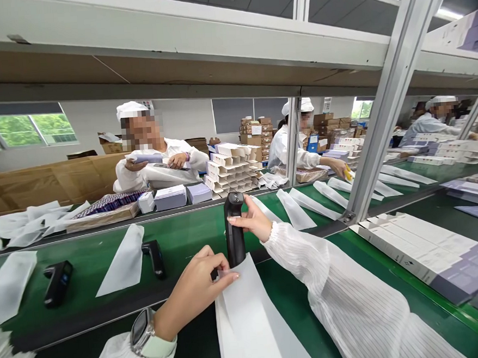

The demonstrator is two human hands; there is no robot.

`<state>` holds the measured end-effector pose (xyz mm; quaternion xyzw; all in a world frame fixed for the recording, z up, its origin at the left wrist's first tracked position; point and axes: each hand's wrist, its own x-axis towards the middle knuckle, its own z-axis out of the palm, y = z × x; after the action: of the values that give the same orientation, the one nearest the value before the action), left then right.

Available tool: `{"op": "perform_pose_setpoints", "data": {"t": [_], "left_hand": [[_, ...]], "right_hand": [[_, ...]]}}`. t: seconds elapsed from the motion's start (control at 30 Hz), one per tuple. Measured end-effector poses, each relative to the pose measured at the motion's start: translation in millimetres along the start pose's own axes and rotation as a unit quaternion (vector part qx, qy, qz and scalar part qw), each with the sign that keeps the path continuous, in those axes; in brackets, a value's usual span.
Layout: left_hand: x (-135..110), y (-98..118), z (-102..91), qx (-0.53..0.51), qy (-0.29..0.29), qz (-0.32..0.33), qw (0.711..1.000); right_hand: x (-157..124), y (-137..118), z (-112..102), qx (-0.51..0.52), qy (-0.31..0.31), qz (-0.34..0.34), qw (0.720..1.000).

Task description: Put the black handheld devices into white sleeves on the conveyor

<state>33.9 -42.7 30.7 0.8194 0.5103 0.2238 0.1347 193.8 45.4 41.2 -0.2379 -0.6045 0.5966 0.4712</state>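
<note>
My right hand (pixel 253 220) grips a black handheld device (pixel 235 239) near its top and holds it upright. The device's lower end is at the mouth of a white translucent pouch (pixel 249 320), and part of it is hidden there. Thumb and fingers of my left hand (pixel 205 279) pinch the pouch's upper edge on the left side. The pouch hangs down toward me over the near edge of the belt. Farther left on the green belt (pixel 83 244) lie a similar black device (pixel 156 258) and another one (pixel 58 283), each beside a flat white pouch (pixel 124 260).
Several flat pouches (pixel 298 207) lie along the belt to the right. Flat white-and-purple cartons (pixel 432 247) lie at right, by a slanted metal post (pixel 392 97). A stack of white sheets (pixel 5 353) is at lower left. Co-workers (pixel 160 162) work across the belt behind stacked boxes (pixel 230 171).
</note>
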Motion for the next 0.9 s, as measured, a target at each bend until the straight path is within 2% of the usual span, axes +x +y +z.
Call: {"op": "perform_pose_setpoints", "data": {"t": [0.13,0.2,0.27,0.33,0.4,0.47,0.53,0.63,0.7,0.77,0.8,0.87,0.9], "left_hand": [[0.9,1.3,-1.5,-0.059,0.051,-0.025,0.997],[1.6,1.3,-3.3,-0.102,0.086,-0.047,0.99],[1.4,2.7,-6.6,-0.165,0.094,-0.064,0.98],[-0.5,6.8,-10.9,-0.234,0.084,-0.076,0.966],[-4.0,13.4,-15.2,-0.283,0.082,-0.082,0.952],[-7.8,20.5,-18.2,-0.301,0.11,-0.077,0.944],[-9.5,26.1,-19.1,-0.309,0.165,-0.067,0.934],[-5.2,27.7,-15.9,-0.311,0.257,-0.057,0.913],[1.6,22.2,-10.9,-0.294,0.293,-0.046,0.909],[9.1,10.7,-3.9,-0.265,0.306,-0.05,0.913],[12.5,3.1,0.1,-0.248,0.292,-0.062,0.922],[17.3,-13.9,9.0,-0.204,0.203,-0.093,0.953],[18.6,-22.1,13.4,-0.175,0.131,-0.1,0.971]], "right_hand": [[-2.4,9.2,0.1,-0.025,-0.064,0.041,0.997],[-5.0,14.5,0.1,-0.049,-0.122,0.07,0.989],[-7.0,16.9,-1.5,-0.057,-0.214,0.13,0.966],[-8.1,15.3,-4.7,-0.045,-0.314,0.204,0.926],[-10.1,11.4,-7.9,-0.008,-0.367,0.232,0.901],[-16.0,9.5,-7.4,0.054,-0.367,0.211,0.904],[-27.5,13.7,-0.4,0.103,-0.355,0.193,0.909],[-47.8,28.4,18.9,0.113,-0.353,0.213,0.904],[-53.4,34.6,28.0,0.137,-0.315,0.217,0.914],[-46.5,32.1,25.5,0.175,-0.215,0.194,0.941],[-38.3,28.4,19.2,0.178,-0.145,0.172,0.958],[-15.5,21.0,-1.4,0.106,0.025,0.117,0.987],[-2.7,19.4,-13.9,0.042,0.107,0.093,0.989]]}}
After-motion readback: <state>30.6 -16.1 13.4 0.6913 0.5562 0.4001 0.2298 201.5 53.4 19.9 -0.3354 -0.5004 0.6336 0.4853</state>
